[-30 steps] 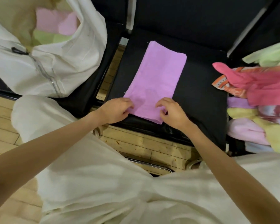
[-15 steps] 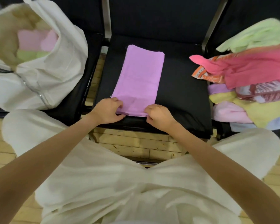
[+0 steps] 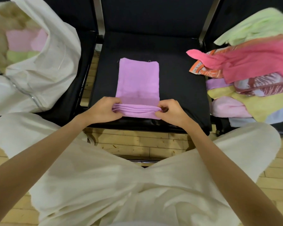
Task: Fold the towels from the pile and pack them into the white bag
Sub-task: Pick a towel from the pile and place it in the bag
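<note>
Head view: left hand and right hand each pinch a near corner of the purple towel, its near edge lifted in stacked layers; the towel lies on the black seat; white bag open at left; towel pile at right.

Your view is evenly lit by soft indoor light; no glare. Faint shadows sit under your hands at the near edge of the black seat. Wide-angle bending curves the frame edges. The white bag and the towel pile look soft and slightly blurred.
</note>
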`<state>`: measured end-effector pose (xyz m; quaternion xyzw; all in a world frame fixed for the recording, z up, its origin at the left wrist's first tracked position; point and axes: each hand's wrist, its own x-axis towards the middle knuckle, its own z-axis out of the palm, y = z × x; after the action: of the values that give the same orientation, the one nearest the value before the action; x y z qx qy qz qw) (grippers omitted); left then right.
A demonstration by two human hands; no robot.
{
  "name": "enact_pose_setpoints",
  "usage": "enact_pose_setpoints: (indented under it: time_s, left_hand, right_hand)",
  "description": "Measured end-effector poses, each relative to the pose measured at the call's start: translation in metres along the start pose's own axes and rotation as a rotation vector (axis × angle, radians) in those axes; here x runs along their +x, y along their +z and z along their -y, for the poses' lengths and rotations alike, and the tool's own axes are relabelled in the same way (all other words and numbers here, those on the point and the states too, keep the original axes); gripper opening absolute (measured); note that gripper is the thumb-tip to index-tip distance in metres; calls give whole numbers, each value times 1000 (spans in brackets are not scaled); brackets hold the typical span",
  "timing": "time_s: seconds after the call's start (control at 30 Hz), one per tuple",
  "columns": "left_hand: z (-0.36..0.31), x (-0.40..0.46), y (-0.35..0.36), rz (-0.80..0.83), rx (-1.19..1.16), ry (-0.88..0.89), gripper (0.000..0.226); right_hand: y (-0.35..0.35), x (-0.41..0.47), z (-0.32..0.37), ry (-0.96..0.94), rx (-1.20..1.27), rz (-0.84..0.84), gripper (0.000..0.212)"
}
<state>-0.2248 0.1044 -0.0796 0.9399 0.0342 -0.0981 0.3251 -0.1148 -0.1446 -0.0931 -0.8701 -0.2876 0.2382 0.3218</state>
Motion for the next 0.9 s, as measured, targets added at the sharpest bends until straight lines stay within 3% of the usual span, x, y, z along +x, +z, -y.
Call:
enact_pose_setpoints:
  time_s: [0.17, 0.33, 0.5, 0.7, 0.83, 0.9]
  left_hand:
    - [-13, 15, -5, -152, -369, -134, 8]
    - [-12, 45, 5, -444, -666, -404, 25]
    - [4, 70, 27, -612, -441, -440, 24]
    - [12, 87, 41, -519, 39, -406, 29]
    - [17, 92, 43, -470, 163, -517, 43]
    - [17, 94, 41, -486, 176, -521, 46]
  right_hand:
    - [2, 3, -2, 110, 415, -194, 19]
    - [11, 38, -2, 302, 548, -455, 20]
    - [26, 67, -6, 271, 237, -531, 20]
    - [42, 84, -13, 323, -406, -462, 25]
    - [45, 88, -17, 374, -489, -454, 12]
    - [42, 87, -18, 350, -463, -478, 18]
